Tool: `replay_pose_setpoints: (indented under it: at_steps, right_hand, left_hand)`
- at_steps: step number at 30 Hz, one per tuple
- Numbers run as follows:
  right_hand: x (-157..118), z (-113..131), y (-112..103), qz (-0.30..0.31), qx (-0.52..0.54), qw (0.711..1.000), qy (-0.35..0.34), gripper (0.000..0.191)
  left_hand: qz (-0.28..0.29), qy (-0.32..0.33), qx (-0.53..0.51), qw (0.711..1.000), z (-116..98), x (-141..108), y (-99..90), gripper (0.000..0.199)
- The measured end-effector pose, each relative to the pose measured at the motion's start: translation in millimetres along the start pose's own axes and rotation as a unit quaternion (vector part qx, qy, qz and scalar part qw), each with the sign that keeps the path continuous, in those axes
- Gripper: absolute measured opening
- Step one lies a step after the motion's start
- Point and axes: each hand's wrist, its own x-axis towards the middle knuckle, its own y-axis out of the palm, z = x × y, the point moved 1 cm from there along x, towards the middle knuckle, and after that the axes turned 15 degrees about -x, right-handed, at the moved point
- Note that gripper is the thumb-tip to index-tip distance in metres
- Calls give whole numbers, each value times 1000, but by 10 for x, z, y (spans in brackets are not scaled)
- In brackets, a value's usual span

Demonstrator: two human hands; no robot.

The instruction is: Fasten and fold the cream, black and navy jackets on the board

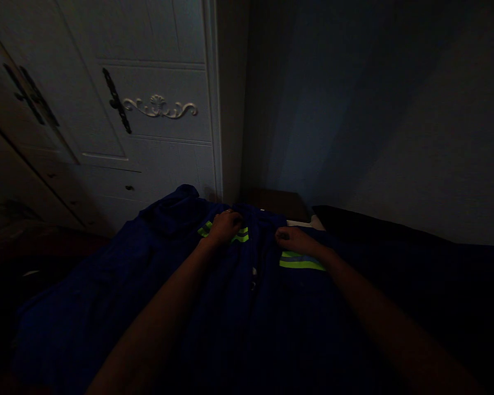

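A dark blue garment [230, 296] with yellow-green stripes lies spread out in front of me, its front opening running down the middle. My left hand [226, 225] rests on its left part, over the left stripe [241, 235], with the fingers curled onto the cloth. On the other side of the opening, my right hand [294, 240] is closed at the cloth just above the right stripe [302, 264]. Dim light hides how much fabric the fingers grip. Something small and pale [254, 271] shows in the opening between my forearms.
A white wardrobe [164, 159] with dark handles [116, 101] stands at the back left. Beyond the garment is a brown wooden surface [278, 202] against the wall [374, 120]. A black item [374, 225] lies at the right.
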Motion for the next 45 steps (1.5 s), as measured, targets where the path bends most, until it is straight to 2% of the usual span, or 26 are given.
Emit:
replay_pose_setpoints:
  at_steps: [21,35,45]
  right_hand:
    - [22,-40,32,-7,13,1000,1,15]
    - [15,-38,24,-6,4,1000,2,17]
    - [17,-41,28,-11,7,1000,-20,18]
  left_hand:
    - [4,-9,3,1000,-62,-27,-28,29]
    - [8,-9,4,1000,-23,-8,-10,29]
    - [6,-3,-1,1000,-28,-12,-10,28]
